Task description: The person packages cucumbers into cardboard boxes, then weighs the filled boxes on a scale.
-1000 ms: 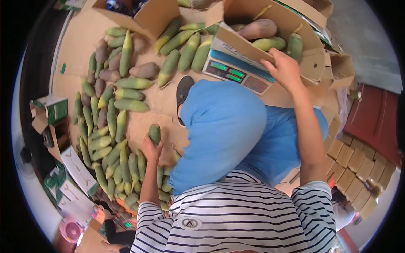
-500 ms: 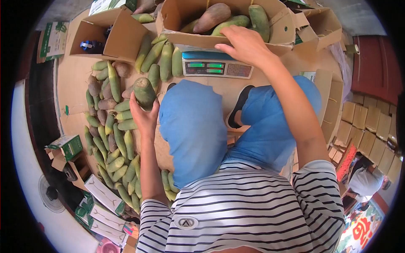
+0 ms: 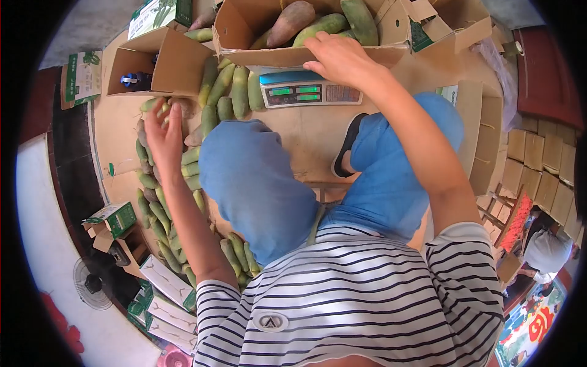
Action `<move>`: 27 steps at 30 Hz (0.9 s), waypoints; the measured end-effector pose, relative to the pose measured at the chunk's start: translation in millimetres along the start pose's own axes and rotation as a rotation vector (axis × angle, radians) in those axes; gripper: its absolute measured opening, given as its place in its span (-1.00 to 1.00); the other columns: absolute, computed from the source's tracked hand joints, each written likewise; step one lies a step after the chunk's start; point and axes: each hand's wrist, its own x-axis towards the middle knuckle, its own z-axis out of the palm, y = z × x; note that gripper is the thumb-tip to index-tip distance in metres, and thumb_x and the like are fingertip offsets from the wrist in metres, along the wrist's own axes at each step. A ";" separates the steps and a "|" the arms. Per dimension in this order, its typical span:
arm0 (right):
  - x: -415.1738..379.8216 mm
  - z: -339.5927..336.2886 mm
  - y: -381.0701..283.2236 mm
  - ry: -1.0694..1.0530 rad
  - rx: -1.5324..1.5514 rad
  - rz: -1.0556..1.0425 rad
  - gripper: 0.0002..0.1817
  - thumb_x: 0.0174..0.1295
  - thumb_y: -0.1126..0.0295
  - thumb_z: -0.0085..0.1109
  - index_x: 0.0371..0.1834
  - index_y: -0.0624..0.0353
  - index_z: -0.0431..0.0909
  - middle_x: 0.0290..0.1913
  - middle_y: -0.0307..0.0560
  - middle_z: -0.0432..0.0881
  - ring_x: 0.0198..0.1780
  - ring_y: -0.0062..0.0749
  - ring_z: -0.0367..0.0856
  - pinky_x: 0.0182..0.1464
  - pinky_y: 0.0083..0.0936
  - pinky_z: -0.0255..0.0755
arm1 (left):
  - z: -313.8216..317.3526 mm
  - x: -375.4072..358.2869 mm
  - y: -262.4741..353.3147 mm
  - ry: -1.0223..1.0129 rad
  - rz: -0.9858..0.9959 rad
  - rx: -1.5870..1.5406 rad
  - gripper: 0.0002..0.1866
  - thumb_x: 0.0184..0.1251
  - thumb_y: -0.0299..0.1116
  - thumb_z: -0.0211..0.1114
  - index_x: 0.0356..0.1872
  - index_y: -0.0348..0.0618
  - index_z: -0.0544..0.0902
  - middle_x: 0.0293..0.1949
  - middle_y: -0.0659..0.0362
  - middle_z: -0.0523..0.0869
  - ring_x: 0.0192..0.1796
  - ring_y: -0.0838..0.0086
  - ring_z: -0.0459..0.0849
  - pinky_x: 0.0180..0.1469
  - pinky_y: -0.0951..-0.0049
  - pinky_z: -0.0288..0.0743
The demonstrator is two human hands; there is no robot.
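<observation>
Green radishes, long and pale at one end, lie in rows on the cardboard-covered floor. My left hand is over the far end of the left pile, fingers apart, beside a brownish radish; what lies under the palm is hidden. At the top, an open cardboard box holds several radishes, among them a reddish-brown one and a green one. My right hand hooks over its front wall, thumb outside and fingers inside, the fingertips close to a pale green radish.
A digital scale with lit green displays stands under the box's front edge. An open carton holding a blue-capped item is at the upper left. Flattened cartons and a fan are at lower left. Another person is at the far right.
My left hand has let go of the thick green radish and moved left and away from me over the pile. My right hand stays on the box wall. The view has shifted slightly.
</observation>
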 end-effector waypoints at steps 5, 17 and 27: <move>-1.0 -2.9 -4.5 0.047 -0.006 0.015 -0.59 0.19 0.16 0.17 -0.02 0.20 0.47 -0.04 0.06 0.51 0.01 -0.03 0.53 -0.01 -0.18 0.46 | 17.9 -31.4 186.6 -0.144 0.313 -0.228 -0.65 0.40 -0.42 0.13 0.14 -0.36 0.45 0.06 -0.02 0.59 0.04 0.41 0.60 0.10 0.49 0.44; -50.0 -85.4 37.3 0.624 0.241 0.171 -0.62 0.20 0.16 0.15 0.00 0.12 0.52 0.06 -0.08 0.52 0.08 -0.10 0.50 0.09 -0.28 0.41 | 123.5 -20.7 159.6 -0.733 0.663 0.727 -0.53 0.17 -0.35 0.29 0.10 -0.24 0.42 0.03 -0.12 0.52 0.03 -0.06 0.52 0.03 0.13 0.44; -345.4 -17.8 154.9 0.487 -0.205 1.114 -0.31 0.11 0.24 0.23 0.34 0.10 0.22 0.24 0.13 0.36 0.25 0.01 0.35 0.22 -0.20 0.31 | 138.8 -17.2 140.3 -0.741 0.752 0.836 -0.54 0.14 -0.30 0.33 0.04 -0.23 0.44 -0.11 -0.05 0.56 -0.12 0.04 0.62 -0.13 0.15 0.52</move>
